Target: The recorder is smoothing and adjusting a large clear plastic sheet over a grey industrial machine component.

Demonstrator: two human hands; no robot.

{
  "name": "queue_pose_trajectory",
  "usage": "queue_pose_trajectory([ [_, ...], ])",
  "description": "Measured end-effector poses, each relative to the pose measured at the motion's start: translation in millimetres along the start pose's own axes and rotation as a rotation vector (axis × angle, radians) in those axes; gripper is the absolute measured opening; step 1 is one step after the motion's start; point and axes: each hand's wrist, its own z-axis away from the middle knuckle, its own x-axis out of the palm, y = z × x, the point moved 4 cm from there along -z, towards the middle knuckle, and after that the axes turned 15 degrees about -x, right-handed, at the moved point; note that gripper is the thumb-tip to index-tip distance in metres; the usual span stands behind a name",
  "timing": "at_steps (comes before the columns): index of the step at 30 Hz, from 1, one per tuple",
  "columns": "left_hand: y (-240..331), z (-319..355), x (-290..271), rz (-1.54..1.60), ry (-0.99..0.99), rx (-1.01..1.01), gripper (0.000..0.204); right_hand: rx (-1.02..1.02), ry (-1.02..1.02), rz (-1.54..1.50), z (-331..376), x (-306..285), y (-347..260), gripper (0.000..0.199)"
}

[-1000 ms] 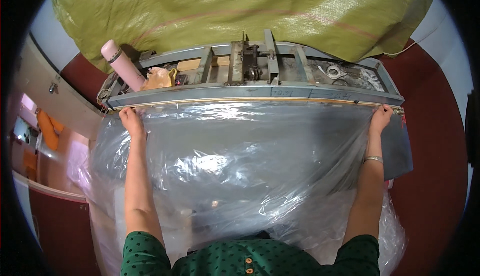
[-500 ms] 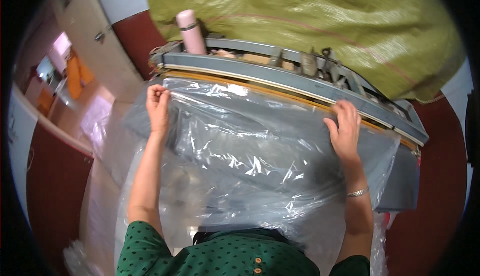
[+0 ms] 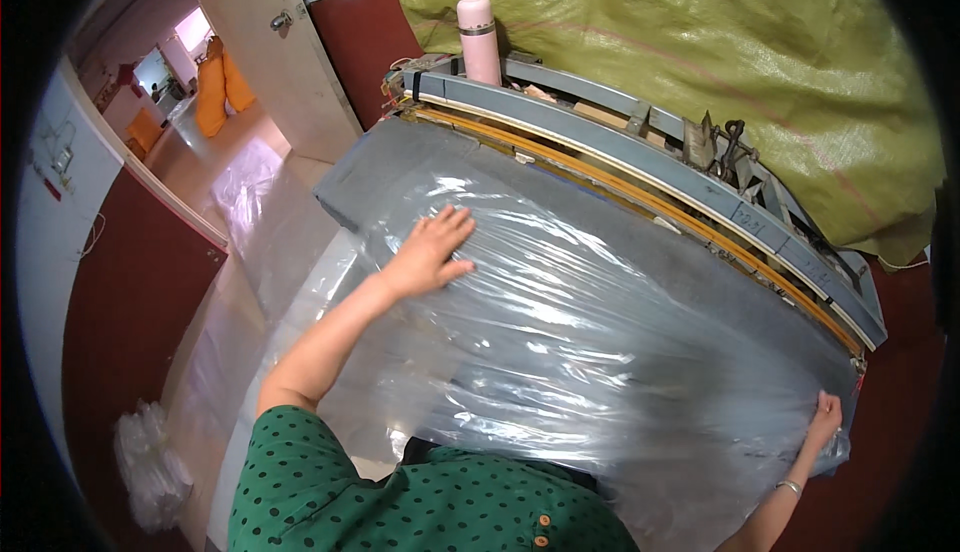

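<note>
A wide sheet of transparent plastic film (image 3: 550, 317), shiny with creases, lies over the grey work surface (image 3: 480, 157) before me. My left hand (image 3: 428, 252) rests flat on the film near its left part, palm down and fingers spread. Off to the far right, my right hand (image 3: 825, 417) is closed on the film's right edge, where the plastic bunches up. Taut wrinkles run across the sheet between the two hands. Along the back of the surface stretches a long grey metal beam (image 3: 580, 127) with a yellow-orange strip (image 3: 600, 175) beneath it.
A pink bottle (image 3: 479, 50) stands behind the beam's left end; scissors (image 3: 733, 142) sit among tools further right. A yellow-green tarp (image 3: 680, 42) hangs behind. On the floor at left lies bundled plastic (image 3: 150, 467), near an open door (image 3: 275, 52).
The film's far edge has come away from the beam toward me. My left hand has moved inward and flattened on the film; my right hand has gone right and nearer, closing on the edge.
</note>
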Motion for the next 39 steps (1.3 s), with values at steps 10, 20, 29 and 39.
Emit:
queue_pose_trajectory([
  [10,0.6,-37.4,-6.1,0.154,0.244,-0.177,0.032,0.043,0.091,-0.037,22.6,-16.9,55.5,0.03],
  [20,-58.2,-94.5,5.5,0.078,0.339,-0.677,0.012,0.076,0.062,-0.006,21.7,-20.3,59.0,0.032],
  [29,-70.2,-125.1,29.5,0.542,0.622,-0.537,0.014,0.232,0.347,-0.108,-3.2,4.5,91.3,0.028],
  [39,-178.9,-174.9,43.5,0.65,0.783,-0.74,0.02,0.186,0.509,-0.297,-97.0,95.6,12.0,0.023],
])
